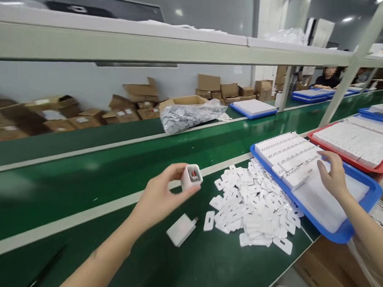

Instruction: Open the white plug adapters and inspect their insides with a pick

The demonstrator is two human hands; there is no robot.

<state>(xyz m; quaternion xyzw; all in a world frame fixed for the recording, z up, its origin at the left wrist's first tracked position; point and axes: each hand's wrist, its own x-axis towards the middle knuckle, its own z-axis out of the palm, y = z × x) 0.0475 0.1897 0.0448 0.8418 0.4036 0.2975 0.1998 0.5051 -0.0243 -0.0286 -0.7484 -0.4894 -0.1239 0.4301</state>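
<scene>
Head view: left hand (pixel 160 194) is pinching a white open-ended block (pixel 188 179) left of the blue tray (pixel 341 235); right hand (pixel 334 177) is hovering over it, fingers parted, apparently holding nothing. Tray's looking part-filled: white rows (pixel 282 152) farther, liner (pixel 319 206) showing nearer; loose plates (pixel 259 210) are lying alongside.

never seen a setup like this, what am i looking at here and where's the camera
There's no robot: these are a person's bare hands, and the single picture comes from a camera worn on their head, looking forward and down. The left hand holds a small white casing, its open end showing something orange-red inside. On the green work surface lie another white block and a heap of flat white pieces. The right hand, fingers apart, is at a blue tray holding rows of white blocks; whether it touches one is unclear.
</scene>
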